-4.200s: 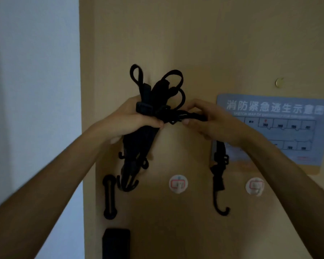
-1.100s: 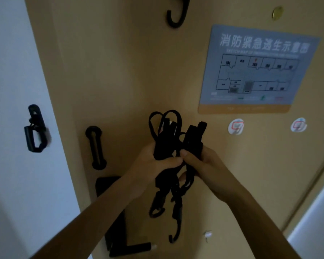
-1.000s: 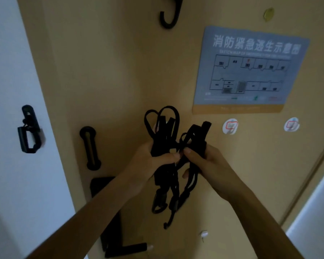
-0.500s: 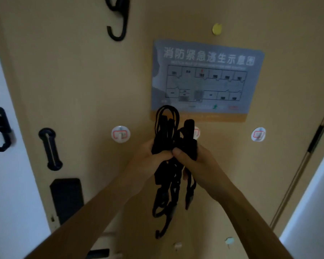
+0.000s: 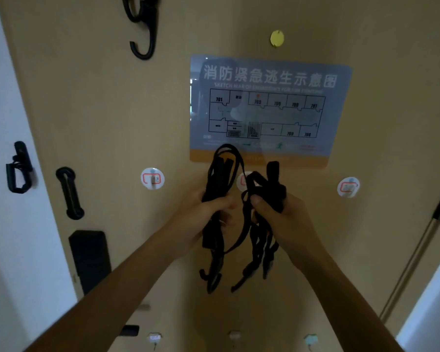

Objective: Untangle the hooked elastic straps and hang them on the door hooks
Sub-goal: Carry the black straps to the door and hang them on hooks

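Straps (image 5: 239, 224), limp and tangled at centre frame: we clamp one clump in our left hand (image 5: 203, 214), another in our right hand (image 5: 282, 217), fingers closed; better gripped near the stiff hooked ends.

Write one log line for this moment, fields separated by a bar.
left hand: grips straps | right hand: grips straps | straps: tangled | round door hooks: bare

You stand at the inside of a room door (image 5: 94, 102) in what looks like a hotel or dormitory. A fire escape floor plan (image 5: 268, 110) with numbered rooms such as 701 is fixed to the tan wood, a brass peephole cover (image 5: 277, 38) sits above it, and a black door guard (image 5: 70, 193) and lock plate (image 5: 90, 259) run down the edge beside a white wall (image 5: 8, 97).
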Motion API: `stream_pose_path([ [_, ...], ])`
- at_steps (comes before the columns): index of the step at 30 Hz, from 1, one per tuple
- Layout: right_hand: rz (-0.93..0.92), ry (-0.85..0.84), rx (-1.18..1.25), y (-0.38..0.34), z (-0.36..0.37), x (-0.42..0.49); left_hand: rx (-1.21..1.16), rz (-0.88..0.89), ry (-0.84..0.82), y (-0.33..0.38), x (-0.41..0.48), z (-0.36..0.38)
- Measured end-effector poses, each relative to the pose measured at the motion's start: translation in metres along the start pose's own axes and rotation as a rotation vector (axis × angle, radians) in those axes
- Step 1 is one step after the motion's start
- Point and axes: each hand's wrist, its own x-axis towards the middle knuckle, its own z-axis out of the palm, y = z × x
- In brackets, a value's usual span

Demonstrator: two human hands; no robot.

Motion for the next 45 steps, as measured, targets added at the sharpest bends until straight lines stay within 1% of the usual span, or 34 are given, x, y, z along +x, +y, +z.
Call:
stream_pose_path([
  [4,-0.018,-0.046,0.054,-0.007,0.005,0.004,0.053,0.052,-0.071,0.003,0.002,0.005],
  [6,-0.033,-0.126,0.1,-0.011,0.006,0.005,-0.006,0.046,-0.072,0.009,0.004,0.006],
  [8,-0.047,-0.168,0.11,-0.012,0.007,0.005,-0.076,0.036,-0.066,0.015,0.007,0.006],
  [14,-0.05,-0.124,0.061,-0.005,0.007,0.01,-0.159,0.038,-0.063,0.02,0.015,-0.005],
  [19,-0.043,-0.056,0.091,-0.006,0.004,0.016,-0.102,0.093,-0.066,0.016,0.021,-0.013],
  [22,-0.055,0.026,0.131,-0.006,-0.003,0.022,-0.124,0.045,-0.004,0.019,0.024,-0.022],
  [25,-0.056,-0.002,0.129,-0.005,-0.009,0.029,-0.11,0.05,0.076,0.024,0.028,-0.027],
  [27,-0.071,-0.044,0.134,-0.006,-0.007,0.033,-0.088,0.053,0.094,0.027,0.03,-0.024],
  [29,-0.078,-0.071,0.138,-0.012,-0.004,0.039,-0.035,0.086,0.078,0.032,0.031,-0.018],
  [33,-0.105,-0.137,0.095,-0.027,0.004,0.051,0.17,0.185,-0.04,0.049,0.031,-0.007],
  [35,-0.091,-0.122,0.098,-0.033,0.004,0.057,0.278,0.186,-0.05,0.059,0.035,-0.006],
  [38,-0.072,-0.084,0.1,-0.042,-0.002,0.067,0.397,0.139,-0.04,0.07,0.042,-0.01],
  [40,-0.085,-0.066,0.084,-0.049,-0.007,0.071,0.427,0.138,0.0,0.078,0.045,-0.015],
  [42,-0.089,-0.058,0.071,-0.054,-0.014,0.073,0.408,0.13,0.018,0.083,0.048,-0.023],
  [45,-0.037,-0.118,0.065,-0.061,-0.024,0.077,0.405,0.136,-0.001,0.089,0.047,-0.03],
])
